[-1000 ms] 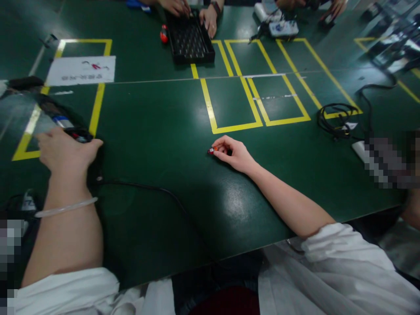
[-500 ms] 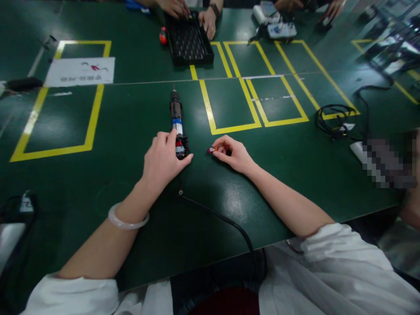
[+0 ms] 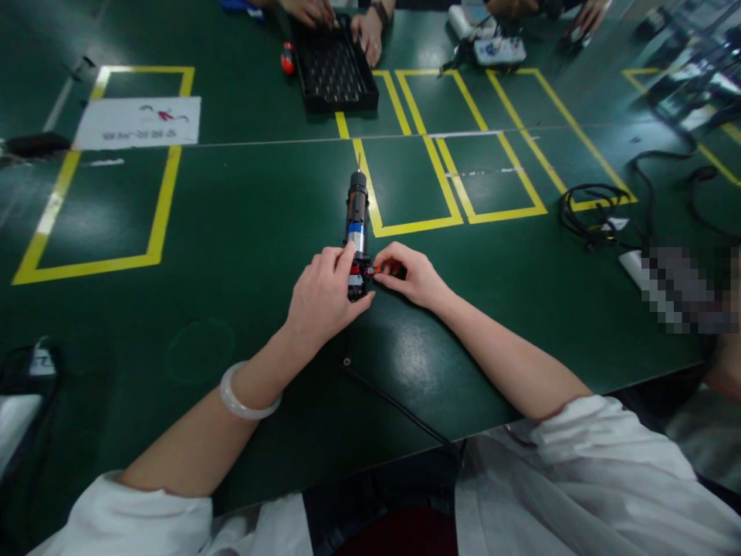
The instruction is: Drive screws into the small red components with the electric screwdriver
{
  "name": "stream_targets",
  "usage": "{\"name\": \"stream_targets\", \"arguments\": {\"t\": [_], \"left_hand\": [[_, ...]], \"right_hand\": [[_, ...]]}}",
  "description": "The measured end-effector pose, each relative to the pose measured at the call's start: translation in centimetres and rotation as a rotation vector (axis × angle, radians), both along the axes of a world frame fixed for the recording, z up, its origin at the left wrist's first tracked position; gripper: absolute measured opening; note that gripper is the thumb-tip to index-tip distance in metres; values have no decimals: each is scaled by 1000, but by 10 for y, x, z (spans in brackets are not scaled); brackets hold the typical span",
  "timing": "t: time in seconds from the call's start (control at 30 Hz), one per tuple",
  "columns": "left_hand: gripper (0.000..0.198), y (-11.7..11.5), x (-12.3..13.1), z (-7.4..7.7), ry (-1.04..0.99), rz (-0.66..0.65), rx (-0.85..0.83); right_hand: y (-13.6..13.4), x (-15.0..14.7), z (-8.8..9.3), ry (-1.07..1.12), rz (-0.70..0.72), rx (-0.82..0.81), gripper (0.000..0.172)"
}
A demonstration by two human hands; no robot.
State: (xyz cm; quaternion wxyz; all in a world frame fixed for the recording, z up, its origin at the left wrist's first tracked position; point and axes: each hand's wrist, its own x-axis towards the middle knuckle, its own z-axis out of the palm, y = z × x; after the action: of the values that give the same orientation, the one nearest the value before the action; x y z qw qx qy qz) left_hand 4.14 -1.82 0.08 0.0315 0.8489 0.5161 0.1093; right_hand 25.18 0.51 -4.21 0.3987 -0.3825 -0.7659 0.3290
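An electric screwdriver [image 3: 357,220] with a dark front end, a blue band and a thin bit lies on the green table, its bit pointing away from me. My left hand [image 3: 324,289] grips its rear part from the left. A black cord [image 3: 399,405] runs from the rear end toward the table's front edge. My right hand [image 3: 414,276] pinches a small red-orange piece [image 3: 377,271] between thumb and fingertips. That piece meets the right side of the screwdriver's rear part; its exact kind is too small to make out.
Across the table, another person's hands [image 3: 366,38] are at a black tray [image 3: 341,103], with a red object [image 3: 288,59] beside it. Yellow tape outlines [image 3: 420,226] mark the tabletop. A paper sheet [image 3: 139,123] lies at left; a coiled cable [image 3: 590,208] lies at right.
My left hand has slid the screwdriver to the right, up to my right hand. The red-orange piece, apart from it before, now meets its side. My right hand has hardly moved.
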Motion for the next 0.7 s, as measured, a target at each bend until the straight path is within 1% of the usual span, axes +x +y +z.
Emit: {"name": "stream_targets", "arguments": {"t": [0.2,0.33,0.5,0.7], "left_hand": [[79,-2,0,-3,-12,17,-7],[82,-2,2,-1,8,26,-16],[83,-1,5,1,49,26,-22],[78,2,14,10,97,55,-47]], "right_hand": [[0,1,1,-38,17,31,4],[1,2,-1,-39,-2,31,6],[0,2,-1,-18,14,37,11],[-4,0,7,0,-60,-14,13]]}}
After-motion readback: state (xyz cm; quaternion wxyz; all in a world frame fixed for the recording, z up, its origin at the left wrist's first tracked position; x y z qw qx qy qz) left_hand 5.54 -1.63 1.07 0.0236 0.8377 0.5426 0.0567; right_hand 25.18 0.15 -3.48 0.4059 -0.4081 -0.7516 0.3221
